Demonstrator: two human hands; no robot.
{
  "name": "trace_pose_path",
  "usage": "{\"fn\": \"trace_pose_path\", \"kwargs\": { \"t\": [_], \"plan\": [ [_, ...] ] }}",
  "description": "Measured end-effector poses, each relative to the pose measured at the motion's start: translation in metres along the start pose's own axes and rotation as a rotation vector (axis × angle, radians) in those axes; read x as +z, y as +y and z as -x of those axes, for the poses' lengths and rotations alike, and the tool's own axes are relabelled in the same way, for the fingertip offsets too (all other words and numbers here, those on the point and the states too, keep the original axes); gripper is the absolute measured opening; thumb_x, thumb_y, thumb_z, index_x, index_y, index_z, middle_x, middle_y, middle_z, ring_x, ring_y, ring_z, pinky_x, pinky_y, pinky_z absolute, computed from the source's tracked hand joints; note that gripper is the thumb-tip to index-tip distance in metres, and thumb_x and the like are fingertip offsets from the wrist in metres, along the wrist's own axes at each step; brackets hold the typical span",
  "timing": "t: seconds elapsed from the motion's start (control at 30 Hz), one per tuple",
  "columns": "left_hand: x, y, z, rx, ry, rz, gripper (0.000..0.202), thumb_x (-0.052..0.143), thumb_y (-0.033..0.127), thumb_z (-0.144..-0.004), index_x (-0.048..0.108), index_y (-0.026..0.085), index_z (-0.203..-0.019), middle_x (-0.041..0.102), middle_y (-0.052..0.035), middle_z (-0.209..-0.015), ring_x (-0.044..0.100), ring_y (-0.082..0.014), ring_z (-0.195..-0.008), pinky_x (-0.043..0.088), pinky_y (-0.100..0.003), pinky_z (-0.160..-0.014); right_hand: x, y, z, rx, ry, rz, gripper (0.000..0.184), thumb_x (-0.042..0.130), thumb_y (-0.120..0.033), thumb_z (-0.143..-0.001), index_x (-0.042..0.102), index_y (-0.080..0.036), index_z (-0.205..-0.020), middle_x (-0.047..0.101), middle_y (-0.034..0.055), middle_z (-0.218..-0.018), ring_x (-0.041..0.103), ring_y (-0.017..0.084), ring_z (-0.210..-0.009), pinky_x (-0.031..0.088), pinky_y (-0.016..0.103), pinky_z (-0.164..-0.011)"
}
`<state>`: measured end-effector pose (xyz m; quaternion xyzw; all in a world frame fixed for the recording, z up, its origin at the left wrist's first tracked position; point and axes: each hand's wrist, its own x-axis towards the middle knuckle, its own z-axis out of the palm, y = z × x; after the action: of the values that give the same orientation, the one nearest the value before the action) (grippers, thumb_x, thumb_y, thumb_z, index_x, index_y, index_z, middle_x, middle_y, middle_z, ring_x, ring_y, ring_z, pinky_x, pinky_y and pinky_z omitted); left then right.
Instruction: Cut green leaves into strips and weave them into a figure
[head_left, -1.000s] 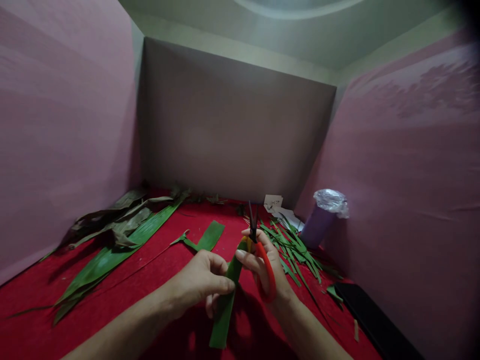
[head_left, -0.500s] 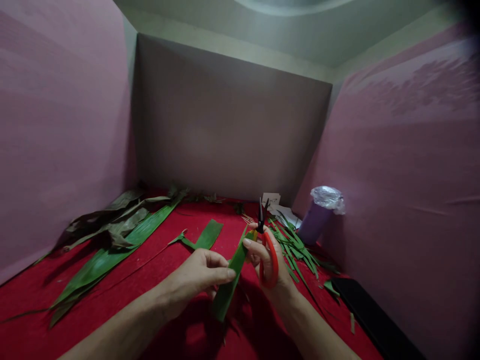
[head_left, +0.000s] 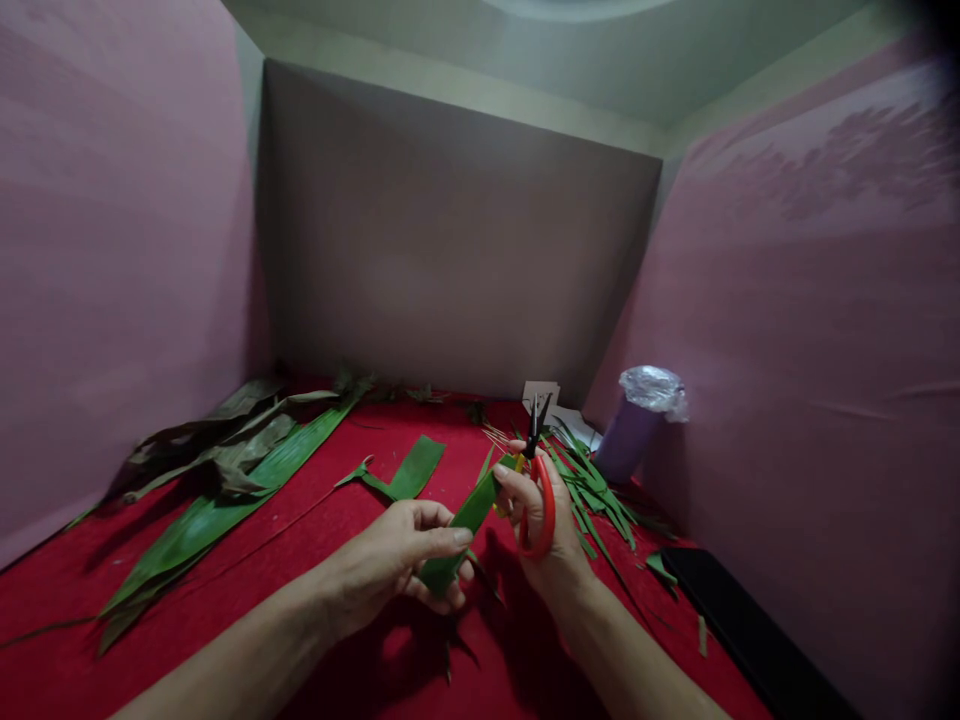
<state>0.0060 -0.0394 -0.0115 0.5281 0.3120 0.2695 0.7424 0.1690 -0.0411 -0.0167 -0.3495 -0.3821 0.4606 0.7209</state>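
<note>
A green leaf strip (head_left: 466,522) is pinched in my left hand (head_left: 397,565), which is closed on its lower end above the red cloth. Its upper end reaches my right hand (head_left: 541,525), closed around red-handled scissors (head_left: 537,480) whose dark blades point up and stand slightly apart. The two hands are close together, the right thumb touching the strip's top.
Long green and dried brown leaves (head_left: 225,465) lie at the left. A cut leaf piece (head_left: 409,470) lies in the middle. Several narrow green strips (head_left: 592,490) are piled at the right beside a purple cup (head_left: 637,425) covered with foil. A black flat object (head_left: 742,640) lies at the right edge.
The strip has slid down through my left hand and tilted more to the right. My right hand with the scissors moved right and slightly up. The blades have opened a little.
</note>
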Motion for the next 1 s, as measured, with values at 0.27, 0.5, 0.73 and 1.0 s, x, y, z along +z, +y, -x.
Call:
{"fn": "trace_pose_path", "kwargs": {
  "t": [0.27, 0.5, 0.73, 1.0],
  "plan": [
    [-0.007, -0.001, -0.007, 0.058, 0.212, -0.082, 0.02, 0.066, 0.03, -0.068, 0.053, 0.015, -0.064, 0.063, -0.0011, -0.057, 0.05, -0.0075, -0.039, 0.038, -0.019, -0.041, -0.003, 0.001, 0.0, -0.016, 0.001, -0.003, 0.035, 0.067, -0.021, -0.069, 0.05, -0.022, -0.1, 0.047, -0.0071, -0.06, 0.044, 0.008, -0.051, 0.035, 0.02, -0.049],
    [-0.017, 0.013, -0.006, 0.166, 0.47, -0.038, 0.021, 0.071, 0.028, -0.062, 0.055, 0.015, -0.062, 0.057, 0.0022, -0.05, 0.048, -0.0084, -0.041, 0.039, -0.02, -0.04, -0.002, 0.002, -0.002, 0.012, -0.015, 0.023, 0.035, 0.065, -0.015, -0.066, 0.049, -0.02, -0.097, 0.047, -0.0077, -0.059, 0.041, 0.007, -0.047, 0.03, 0.019, -0.044],
    [-0.021, 0.019, -0.006, 0.334, 0.607, 0.085, 0.02, 0.071, 0.028, -0.063, 0.057, 0.013, -0.065, 0.059, 0.001, -0.055, 0.052, -0.0086, -0.047, 0.043, -0.02, -0.047, 0.005, 0.005, 0.004, 0.114, -0.12, 0.099, 0.037, 0.066, -0.014, -0.063, 0.049, -0.02, -0.095, 0.053, -0.0062, -0.063, 0.038, 0.005, -0.045, 0.026, 0.017, -0.042],
    [-0.02, 0.017, -0.009, 0.404, 0.61, 0.136, 0.024, 0.071, 0.033, -0.065, 0.058, 0.014, -0.065, 0.058, 0.0019, -0.054, 0.05, -0.0084, -0.047, 0.041, -0.02, -0.046, 0.011, 0.009, 0.011, 0.137, -0.147, 0.153, 0.04, 0.071, -0.017, -0.059, 0.051, -0.02, -0.094, 0.051, -0.0072, -0.061, 0.04, 0.006, -0.046, 0.029, 0.018, -0.043]
  ]
}}
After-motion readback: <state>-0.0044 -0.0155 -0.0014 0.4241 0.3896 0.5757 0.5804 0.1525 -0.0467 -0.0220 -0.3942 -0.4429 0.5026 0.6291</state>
